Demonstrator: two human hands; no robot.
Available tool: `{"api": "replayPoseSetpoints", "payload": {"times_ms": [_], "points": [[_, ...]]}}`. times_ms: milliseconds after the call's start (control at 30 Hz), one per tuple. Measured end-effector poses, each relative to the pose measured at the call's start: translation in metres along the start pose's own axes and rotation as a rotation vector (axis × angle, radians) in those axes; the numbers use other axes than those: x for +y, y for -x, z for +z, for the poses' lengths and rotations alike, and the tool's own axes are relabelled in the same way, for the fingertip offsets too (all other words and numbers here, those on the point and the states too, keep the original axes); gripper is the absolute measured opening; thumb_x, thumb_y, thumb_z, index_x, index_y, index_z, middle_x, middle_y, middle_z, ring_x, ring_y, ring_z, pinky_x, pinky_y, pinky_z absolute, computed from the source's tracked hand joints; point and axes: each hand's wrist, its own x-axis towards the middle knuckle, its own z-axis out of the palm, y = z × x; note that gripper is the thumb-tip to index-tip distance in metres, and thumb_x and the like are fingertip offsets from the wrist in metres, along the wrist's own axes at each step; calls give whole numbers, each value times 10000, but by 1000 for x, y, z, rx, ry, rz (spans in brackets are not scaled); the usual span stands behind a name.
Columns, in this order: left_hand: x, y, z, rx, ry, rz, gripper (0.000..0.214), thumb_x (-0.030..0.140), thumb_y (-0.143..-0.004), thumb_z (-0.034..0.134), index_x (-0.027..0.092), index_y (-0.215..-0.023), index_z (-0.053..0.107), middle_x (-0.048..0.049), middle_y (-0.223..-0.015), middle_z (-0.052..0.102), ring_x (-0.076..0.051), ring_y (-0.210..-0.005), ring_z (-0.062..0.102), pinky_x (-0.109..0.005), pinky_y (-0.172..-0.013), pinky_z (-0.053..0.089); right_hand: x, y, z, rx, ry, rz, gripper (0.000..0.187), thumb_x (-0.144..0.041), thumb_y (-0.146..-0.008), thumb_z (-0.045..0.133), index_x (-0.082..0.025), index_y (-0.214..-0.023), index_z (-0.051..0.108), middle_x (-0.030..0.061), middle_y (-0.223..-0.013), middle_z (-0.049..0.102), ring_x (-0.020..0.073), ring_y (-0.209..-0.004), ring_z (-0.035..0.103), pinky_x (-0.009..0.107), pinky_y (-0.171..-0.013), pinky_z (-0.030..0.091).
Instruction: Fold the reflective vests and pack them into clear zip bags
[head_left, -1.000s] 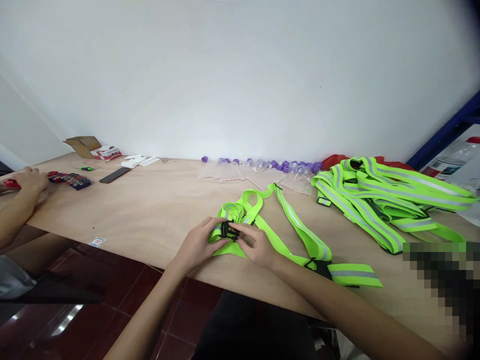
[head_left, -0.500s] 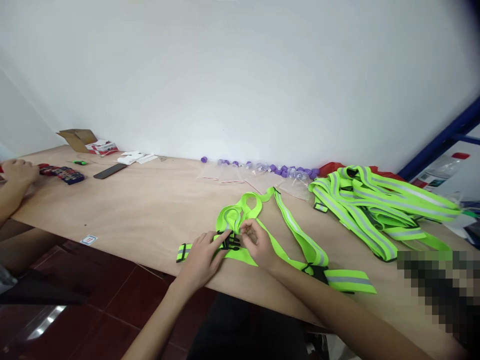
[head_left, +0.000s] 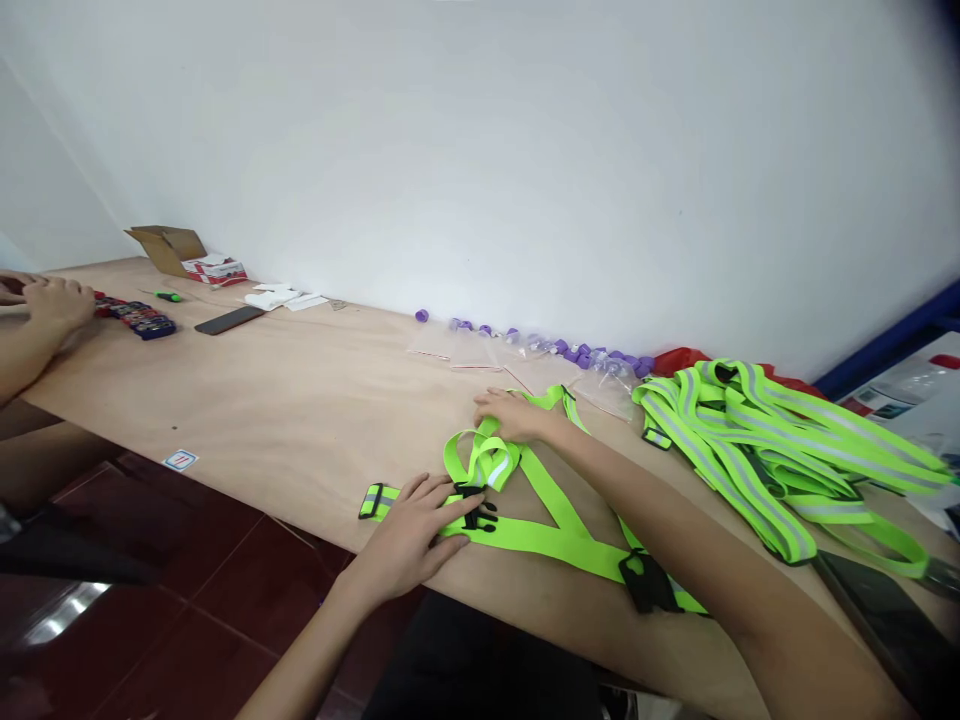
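Harness (head_left: 536,538), lime webbing, partly grey-striped: lying along the near edge of the table (head_left: 337,400), at six o'clock in the head view.

Left hand (head_left: 411,525), mine: resting across the harness strap at the black buckle (head_left: 480,518), fingers extended, not clenching; apparently pressing to steady that end against the wood.

Right hand (head_left: 506,415), mine: bending over the webbing loops at one o'clock from the buckle, seemingly controlling the slack; my own fingers are hiding their contact, so I am not managing to tell whether they are grasping.

Heap of similar straps (head_left: 784,455): sprawling at three o'clock in the view, presumably sitting aside to leave elbow room.

Purple pieces (head_left: 583,355): lining the wall at one o'clock from the buckle.

Co-worker's hand (head_left: 60,303): working at nine o'clock in the view.
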Motion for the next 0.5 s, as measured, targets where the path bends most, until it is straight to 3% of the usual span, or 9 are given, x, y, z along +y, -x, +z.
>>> {"api": "replayPoseSetpoints", "payload": {"times_ms": [100, 233, 367, 500], "points": [[0, -1, -2, -10, 25, 18, 463, 289, -968, 596, 373, -1419, 531, -37, -1396, 605, -281, -1337, 492, -537, -1184, 278, -1, -11, 0, -83, 136, 26, 169, -77, -692, 724, -234, -755, 740, 56, -1010, 749, 244, -1028, 642, 303, -851, 444], [2, -1, -4, -18, 17, 8, 432, 293, -968, 599, 364, -1392, 563, -18, -1393, 615, -274, -1355, 480, -532, -1189, 279, 0, -20, -20, -57, 296, 148, 68, -165, -787, 656, -208, -781, 708, 73, -962, 735, 242, -945, 645, 275, -700, 414], [4, -1, -6, -61, 11, -10, 425, 308, -963, 608, 374, -1381, 573, -2, -1366, 639, -285, -1362, 472, -557, -1190, 273, 6, -25, -43, -15, 397, 280, 134, -264, -889, 599, -179, -832, 685, 69, -923, 708, 229, -890, 644, 297, -697, 433], [5, -1, -6, -60, 23, 4, 413, 339, -967, 602, 377, -1377, 575, -18, -1385, 626, -288, -1329, 511, -579, -1176, 291, 15, -24, -46, -29, 416, 354, 280, -424, -962, 582, -156, -942, 659, 36, -927, 677, 173, -837, 634, 349, -779, 508]]}}
